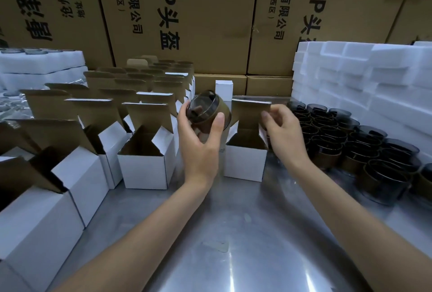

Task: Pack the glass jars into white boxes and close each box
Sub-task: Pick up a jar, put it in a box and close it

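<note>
A worker's left hand (pixel 200 142) grips a smoky glass jar (pixel 207 111), thumb on the near side and fingers wrapped round the far side, holding it tilted in the air with its open mouth turned toward the camera. The jar hangs just left of an open white box (pixel 245 163) standing alone on the steel worktable (pixel 233 233). The right hand (pixel 281 131) pinches the box's raised lid flap (pixel 251 113) at its right edge, fingertips curled over the brown cardboard inner face, while a side flap stands up beside the palm.

To the left, rows of open white boxes (pixel 145 170) stand with their lids up, brown interiors showing, running from the near corner back toward the wall. One closed white box (pixel 224 89) stands upright behind the jar. To the right of the hands, dark glass jars (pixel 339 142) are packed rim to rim across the table, touching one another. Behind them rises a stack of white foam trays (pixel 364 81); a lower stack of foam trays (pixel 42 67) sits at far left, with what look like jar rims on top. Large brown shipping cartons (pixel 198 16) printed with black characters form the backdrop.
</note>
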Demonstrator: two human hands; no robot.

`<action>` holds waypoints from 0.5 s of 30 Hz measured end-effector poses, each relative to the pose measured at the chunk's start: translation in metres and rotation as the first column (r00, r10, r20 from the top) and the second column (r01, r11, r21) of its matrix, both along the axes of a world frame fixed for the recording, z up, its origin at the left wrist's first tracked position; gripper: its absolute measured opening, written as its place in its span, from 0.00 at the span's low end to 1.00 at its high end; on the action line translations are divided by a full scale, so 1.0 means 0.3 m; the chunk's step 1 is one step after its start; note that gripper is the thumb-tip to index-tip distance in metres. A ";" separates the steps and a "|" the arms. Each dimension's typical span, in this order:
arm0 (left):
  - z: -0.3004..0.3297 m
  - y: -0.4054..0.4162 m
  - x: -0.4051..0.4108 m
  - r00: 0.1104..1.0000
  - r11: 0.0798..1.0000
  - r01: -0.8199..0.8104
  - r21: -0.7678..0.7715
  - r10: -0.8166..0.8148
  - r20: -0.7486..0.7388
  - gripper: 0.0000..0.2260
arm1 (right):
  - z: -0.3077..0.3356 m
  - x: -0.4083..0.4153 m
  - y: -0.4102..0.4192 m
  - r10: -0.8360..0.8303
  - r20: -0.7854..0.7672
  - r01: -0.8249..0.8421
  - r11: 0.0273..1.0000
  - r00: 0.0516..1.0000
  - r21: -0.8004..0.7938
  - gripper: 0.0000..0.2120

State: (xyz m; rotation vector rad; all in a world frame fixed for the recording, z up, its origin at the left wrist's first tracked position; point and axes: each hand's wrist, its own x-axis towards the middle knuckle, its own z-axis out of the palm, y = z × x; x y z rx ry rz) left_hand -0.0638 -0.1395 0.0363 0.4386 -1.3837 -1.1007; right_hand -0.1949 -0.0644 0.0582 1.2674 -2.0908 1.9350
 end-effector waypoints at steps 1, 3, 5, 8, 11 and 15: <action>0.010 0.015 0.001 1.000 0.998 0.001 -0.055 -0.002 -0.016 0.27 | -0.005 0.007 -0.002 0.024 0.024 -0.023 1.000 0.999 -0.012 0.04; 0.018 0.045 0.004 0.999 0.983 0.027 -0.180 -0.032 -0.024 0.28 | -0.010 0.025 -0.004 0.076 0.077 -0.073 0.996 0.994 -0.042 0.05; 0.006 0.069 -0.001 0.997 0.947 0.076 -0.313 -0.069 0.032 0.29 | -0.017 0.037 0.000 0.106 0.077 -0.105 0.994 0.991 -0.020 0.12; -0.022 0.077 -0.009 0.985 0.894 0.122 -0.432 -0.055 0.165 0.27 | -0.022 0.043 0.003 0.130 0.046 -0.131 0.991 0.990 0.029 0.19; -0.035 0.053 -0.007 0.974 0.878 0.122 -0.463 -0.016 0.226 0.27 | -0.023 0.037 -0.004 0.149 0.078 -0.150 0.989 0.986 0.003 0.16; -0.030 0.012 0.006 0.963 0.869 0.118 -0.481 0.018 0.269 0.29 | -0.029 0.039 -0.015 0.193 0.102 -0.191 0.981 0.976 -0.025 0.12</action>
